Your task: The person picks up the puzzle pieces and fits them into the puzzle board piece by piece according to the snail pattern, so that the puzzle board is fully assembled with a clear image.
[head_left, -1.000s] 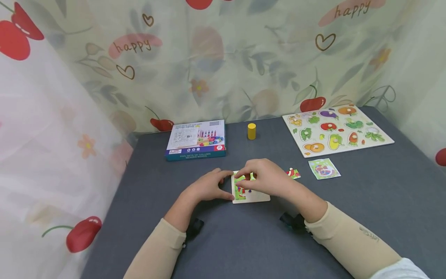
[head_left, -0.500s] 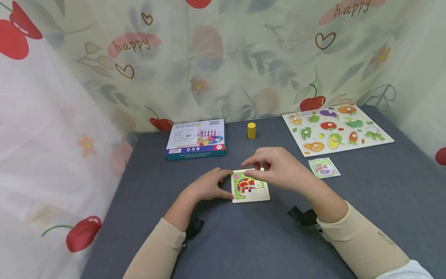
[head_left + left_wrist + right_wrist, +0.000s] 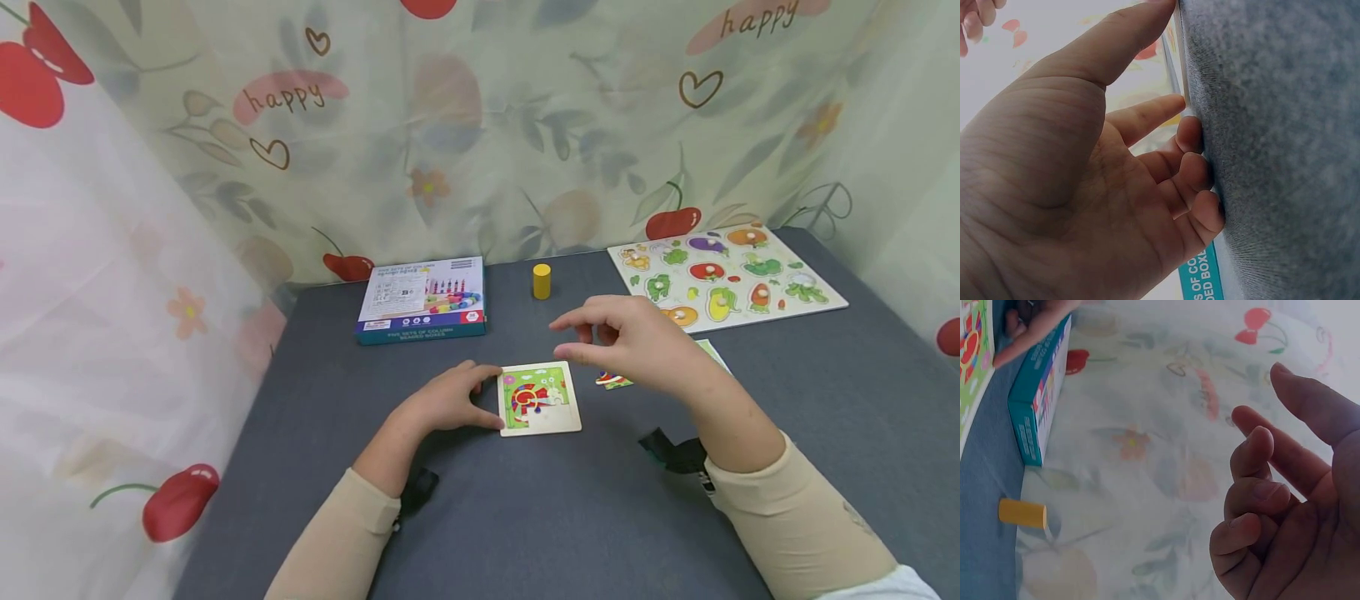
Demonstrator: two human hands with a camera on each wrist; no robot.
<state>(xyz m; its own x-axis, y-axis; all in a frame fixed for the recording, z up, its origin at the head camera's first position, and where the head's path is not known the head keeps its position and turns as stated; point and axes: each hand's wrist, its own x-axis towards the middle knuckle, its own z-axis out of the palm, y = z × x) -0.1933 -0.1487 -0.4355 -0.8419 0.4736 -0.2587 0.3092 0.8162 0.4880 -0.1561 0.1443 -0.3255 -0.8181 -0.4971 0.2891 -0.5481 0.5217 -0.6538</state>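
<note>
A small wooden jigsaw board [image 3: 553, 423] with a colourful snail picture lies on the dark cloth, its lower right part showing bare wood. My left hand [image 3: 448, 400] rests beside it, thumb and index finger extended to touch its left edge near the two corners. In the left wrist view, the left hand's other fingers [image 3: 1195, 170] bend loosely against the cloth. My right hand [image 3: 630, 342] hovers to the right of the board, thumb and index apart, holding nothing. Close below it lies a loose red-and-green puzzle piece [image 3: 617, 381], partly hidden by the hand.
At the back left lies a teal-edged box [image 3: 422, 300]. A yellow cylinder [image 3: 542, 282] stands to the right of it. A vegetable peg puzzle [image 3: 738, 279] lies back right, with a picture card [image 3: 711, 352] mostly hidden behind my right hand. Patterned curtains [image 3: 480, 133] enclose the table.
My right hand has lifted off the board and moved right and away, uncovering the snail picture and now covering much of the card. The left hand stays in place.
</note>
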